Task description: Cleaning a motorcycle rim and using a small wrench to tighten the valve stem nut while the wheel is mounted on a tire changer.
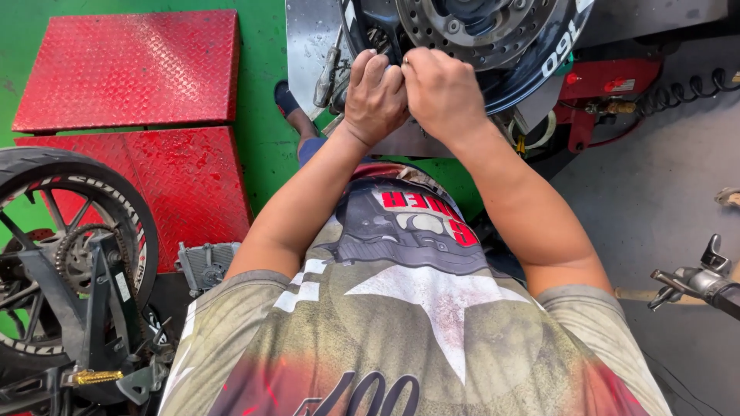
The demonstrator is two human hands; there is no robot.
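Both hands are up on the motorcycle wheel [493, 46], a black tyre with white lettering round a dark rim and a drilled steel brake disc [462, 27] at its centre. It stands upright, clamped on the red tyre-changing machine [609, 85], only its lower arc showing.

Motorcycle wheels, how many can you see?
2. One wheel at top centre, where the left hand and right hand work; another wheel at the left edge. Others may be hidden.

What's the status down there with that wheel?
Left hand and right hand pressed together at the wheel, fingers curled by the brake disc. Grip hidden. Nothing blocking.
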